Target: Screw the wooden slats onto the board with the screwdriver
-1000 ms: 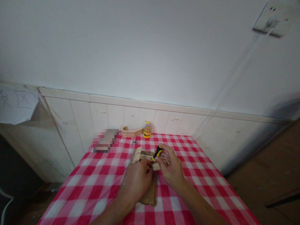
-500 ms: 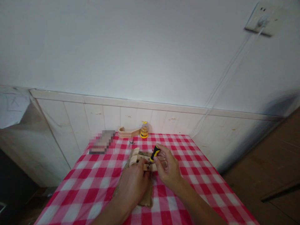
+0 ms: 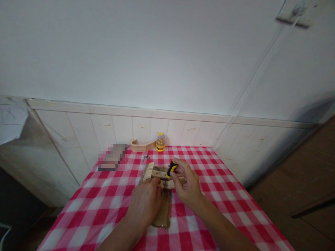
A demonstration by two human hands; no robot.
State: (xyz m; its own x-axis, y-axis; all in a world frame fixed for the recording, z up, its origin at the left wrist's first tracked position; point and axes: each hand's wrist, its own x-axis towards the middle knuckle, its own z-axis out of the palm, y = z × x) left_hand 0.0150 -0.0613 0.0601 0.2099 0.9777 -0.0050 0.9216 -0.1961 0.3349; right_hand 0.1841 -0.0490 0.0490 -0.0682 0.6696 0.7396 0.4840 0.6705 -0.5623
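My right hand (image 3: 186, 186) is closed round a small black-and-yellow screwdriver (image 3: 171, 168), tip pointing down at a light wooden assembly (image 3: 154, 172) on the red-checked tablecloth (image 3: 104, 205). My left hand (image 3: 145, 202) presses on the near side of that assembly, fingers curled against it; what the fingertips pinch is hidden. A brown board or card (image 3: 162, 212) lies under the wooden piece and both hands.
At the back by the panelled wall lie a curved wooden part (image 3: 140, 145) and a yellow bit holder (image 3: 160, 142). A few dark screws (image 3: 145, 157) sit nearby. A blurred-out object (image 3: 112, 161) is at the table's back left. Floor drops off to the right.
The view has drifted, so everything sits slightly lower-left in frame. Both hands stay on the wooden assembly, with the screwdriver held at nearly the same spot.
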